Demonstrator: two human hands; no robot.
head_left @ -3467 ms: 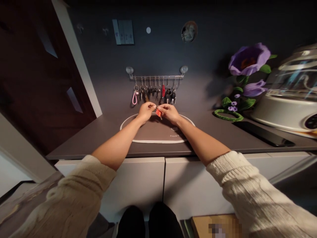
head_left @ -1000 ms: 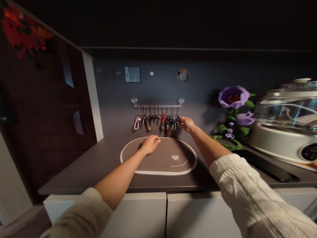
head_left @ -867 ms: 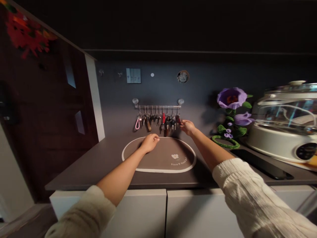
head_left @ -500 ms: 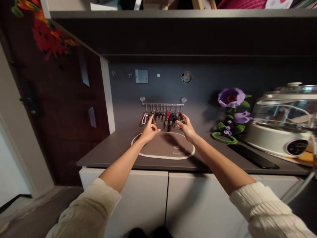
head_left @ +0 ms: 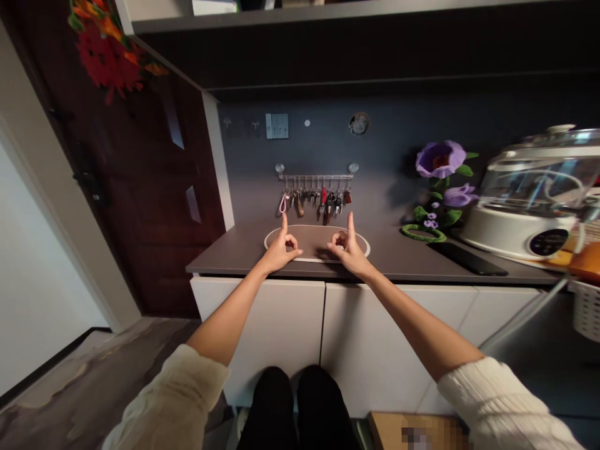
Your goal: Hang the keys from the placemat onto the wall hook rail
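Observation:
My left hand (head_left: 281,245) is raised over the front of the brown oval mat (head_left: 312,234), index finger pointing up and thumb apart, holding nothing. Mirroring it, my right hand (head_left: 349,247) has its index finger up and thumb out, also with nothing in it. Behind them a clear hook rail (head_left: 316,177) is fixed to the dark wall by suction cups. Several keys hang in a row from its hooks. A pink loop (head_left: 282,204) is at the left end, a red strap (head_left: 324,195) right of the middle, and a small red tag (head_left: 347,197) at the right end.
On the counter's right stand purple felt flowers (head_left: 440,161), a black phone (head_left: 467,258) and a cream appliance (head_left: 506,228) with a clear lid. A shelf (head_left: 356,53) overhangs the wall. A dark door (head_left: 140,206) is at left, white cabinets (head_left: 276,331) below.
A red-tagged key held in both hands earlier was hung by my right hand at the rail's right end. Both hands have since drawn back from the rail, index fingers raised.

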